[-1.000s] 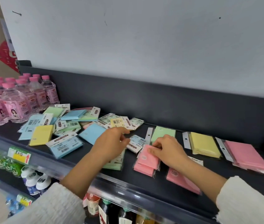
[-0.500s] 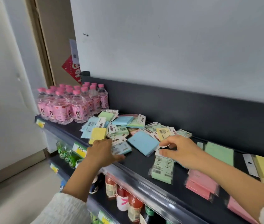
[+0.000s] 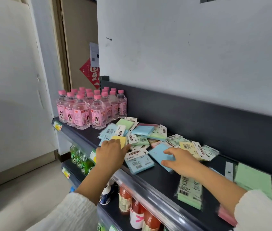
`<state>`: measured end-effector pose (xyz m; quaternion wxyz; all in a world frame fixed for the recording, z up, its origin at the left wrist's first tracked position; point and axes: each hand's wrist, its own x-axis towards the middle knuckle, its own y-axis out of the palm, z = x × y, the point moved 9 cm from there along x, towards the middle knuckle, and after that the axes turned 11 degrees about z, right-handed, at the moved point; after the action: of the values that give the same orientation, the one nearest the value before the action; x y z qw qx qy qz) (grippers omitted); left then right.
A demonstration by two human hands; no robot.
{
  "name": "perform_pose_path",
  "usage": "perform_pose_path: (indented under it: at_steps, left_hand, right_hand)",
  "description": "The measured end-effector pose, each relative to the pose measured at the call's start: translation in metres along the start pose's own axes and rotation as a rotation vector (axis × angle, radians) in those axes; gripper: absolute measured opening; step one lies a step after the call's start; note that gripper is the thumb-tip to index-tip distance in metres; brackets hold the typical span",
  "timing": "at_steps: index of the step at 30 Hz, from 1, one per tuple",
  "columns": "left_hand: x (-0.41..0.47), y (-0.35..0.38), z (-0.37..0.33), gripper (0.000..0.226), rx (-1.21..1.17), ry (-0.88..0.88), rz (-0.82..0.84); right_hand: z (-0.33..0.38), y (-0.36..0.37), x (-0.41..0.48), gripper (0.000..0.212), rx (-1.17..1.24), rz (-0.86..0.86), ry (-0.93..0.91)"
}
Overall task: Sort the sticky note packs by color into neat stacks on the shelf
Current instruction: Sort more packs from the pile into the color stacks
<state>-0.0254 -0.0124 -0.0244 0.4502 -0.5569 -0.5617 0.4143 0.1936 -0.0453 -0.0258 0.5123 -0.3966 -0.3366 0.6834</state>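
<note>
Behind everything, a white wall (image 3: 182,55) is rising above the dark shelf (image 3: 162,180), with pink-capped bottles (image 3: 85,112) crowding its left end.

Compared with half a second ago, I am seeing both hands shifting. The right hand (image 3: 180,162) is no longer hovering by the green pack (image 3: 190,190), which is now lying alone near the front edge, barcode side up. Instead it is landing on a blue pack (image 3: 158,154) at the near side of the loose pile (image 3: 142,139). Its fingers are spreading wide, forefinger and thumb straddling the pack and lying flat on it rather than closing, and nothing is being lifted.

The left hand (image 3: 111,152) is moving back from the front edge toward a yellow pack (image 3: 120,140) at the pile's left side. Its fingertips are covering that pack's near edge, and I am not able to tell whether they are gripping. I am reading this as green being set aside, with blue and yellow being picked next.

The blue pack is lying flat and skewed, its long axis running diagonally from the pile toward the front edge and the right end. Its header end, I am judging, is hiding under the right hand. A green stack (image 3: 252,179) is waiting near the right end.
</note>
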Motion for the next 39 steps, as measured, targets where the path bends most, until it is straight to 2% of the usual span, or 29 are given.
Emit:
perform_pose_path:
  at_steps: [4,7,11,14,15,17,19,20,22,24,28,31,33,37,39]
  left_hand:
    - [0.027,0.012,0.02,0.069,0.072,-0.15,0.15]
    - [0.034,0.008,0.017,0.063,0.031,-0.155,0.068]
    - [0.024,-0.012,-0.006,0.027,-0.216,0.013,-0.152]
    - [-0.005,-0.041,-0.048,0.022,-0.423,0.22,-0.337]
    - [-0.016,-0.047,-0.07,0.022,-0.505,0.303,-0.342]
    - [-0.035,-0.048,-0.12,0.019,-0.683,0.462,-0.227]
    - [-0.052,-0.038,-0.166,0.009,-0.816,0.563,-0.077]
    - [-0.061,-0.031,-0.188,0.016,-0.854,0.599,-0.006]
    - [-0.074,-0.011,-0.225,0.024,-0.912,0.638,0.137]
    - [-0.086,0.007,-0.254,0.027,-0.926,0.659,0.253]
    - [-0.117,0.033,-0.306,0.031,-0.768,0.829,0.41]
    - [-0.142,0.044,-0.326,0.043,-0.558,0.945,0.405]
    - [-0.164,0.054,-0.337,0.051,-0.369,1.049,0.452]
    - [-0.2,0.097,-0.345,0.075,0.205,1.204,0.561]
    - [-0.201,0.103,-0.344,0.078,0.234,1.188,0.555]
  right_hand:
    - [-0.004,-0.002,0.002,0.052,0.0,-0.008,0.008]
    - [-0.005,-0.003,-0.001,0.051,-0.002,-0.02,-0.003]
    - [-0.006,-0.016,-0.015,0.049,0.047,-0.057,-0.033]
    - [-0.009,-0.033,-0.034,0.049,0.128,-0.123,-0.062]
    - [-0.013,-0.039,-0.043,0.05,0.2,-0.147,-0.064]
    - [-0.022,-0.047,-0.061,0.051,0.412,-0.188,-0.068]
    - [-0.037,-0.053,-0.079,0.043,0.672,-0.241,-0.066]
    - [-0.049,-0.058,-0.091,0.036,0.778,-0.287,-0.053]
    - [-0.075,-0.068,-0.117,0.026,0.9,-0.382,-0.008]
    - [-0.101,-0.075,-0.144,0.023,0.904,-0.437,0.055]
    - [-0.151,-0.085,-0.202,0.018,0.815,-0.498,0.197]
    - [-0.187,-0.088,-0.244,0.021,0.807,-0.519,0.32]
    - [-0.205,-0.086,-0.266,0.023,0.844,-0.546,0.371]
    - [-0.221,-0.076,-0.287,0.024,0.896,-0.557,0.406]
    - [-0.224,-0.069,-0.288,0.028,0.928,-0.551,0.407]
